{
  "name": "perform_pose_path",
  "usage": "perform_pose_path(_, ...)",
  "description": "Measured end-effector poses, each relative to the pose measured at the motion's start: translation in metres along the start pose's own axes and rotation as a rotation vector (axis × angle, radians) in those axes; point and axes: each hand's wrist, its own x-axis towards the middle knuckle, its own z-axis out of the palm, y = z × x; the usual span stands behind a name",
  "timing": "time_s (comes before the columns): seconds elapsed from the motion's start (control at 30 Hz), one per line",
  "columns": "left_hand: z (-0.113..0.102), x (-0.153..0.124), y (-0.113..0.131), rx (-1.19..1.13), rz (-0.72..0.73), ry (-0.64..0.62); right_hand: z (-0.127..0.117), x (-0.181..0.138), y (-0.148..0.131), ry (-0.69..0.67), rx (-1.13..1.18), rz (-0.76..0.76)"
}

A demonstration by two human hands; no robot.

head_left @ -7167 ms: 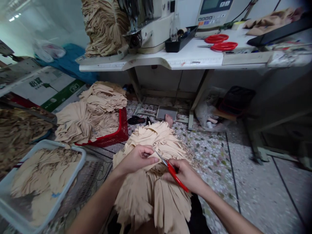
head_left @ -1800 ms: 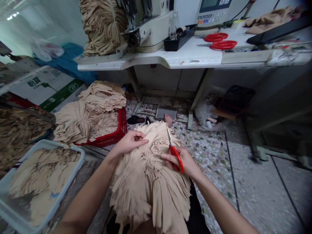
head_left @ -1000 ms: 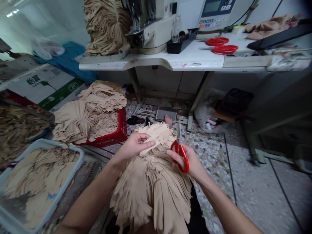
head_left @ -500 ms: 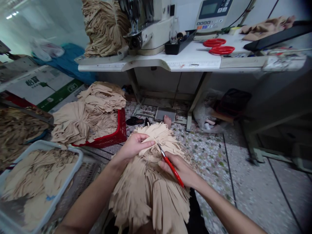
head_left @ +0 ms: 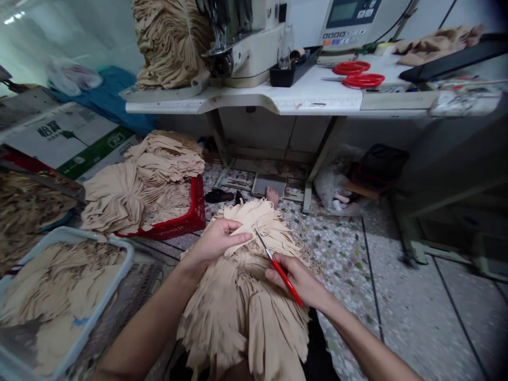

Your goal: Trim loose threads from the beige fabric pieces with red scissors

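A thick bundle of tan fabric pieces point(head_left: 246, 307) lies across my lap. My left hand point(head_left: 216, 243) pinches the top fabric piece point(head_left: 242, 241) near the far end of the bundle, thumb and fingers closed on it. My right hand point(head_left: 299, 280) is closed on red-handled scissors point(head_left: 280, 270), whose blades point up and left toward the pinched piece, close to my left fingertips. My bare foot point(head_left: 273, 196) shows beyond the bundle, beside the sewing table's pedal point(head_left: 270, 184).
A red basket point(head_left: 190, 214) heaped with tan pieces stands at the left, a pale plastic bin point(head_left: 113, 286) with more pieces nearer. Ahead is a white sewing table point(head_left: 301, 95) with a sewing machine point(head_left: 242, 42), a control panel and two red scissors point(head_left: 359, 74). Speckled floor lies to the right.
Within the last second my right hand swung the scissors from upright down to the bundle, blades now angled at the piece my left hand pinches. My left hand has barely moved.
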Motion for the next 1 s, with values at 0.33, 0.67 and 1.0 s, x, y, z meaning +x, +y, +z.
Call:
perform_pose_path(0.33, 0.014, -0.003, 0.01, 0.195, 0.027, -0.08, 0.001, 0.002, -0.01, 0.018, -0.012, -0.089)
perform_pose_path(0.67, 0.0, -0.033, 0.023, 0.421, 0.049, -0.588, 0.004, -0.011, 0.015, 0.083, 0.258, 0.069)
perform_pose_path(1.0, -0.037, 0.017, 0.013, 0.493, 0.162, -0.046, -0.014, -0.002, 0.026, 0.062, 0.195, 0.173)
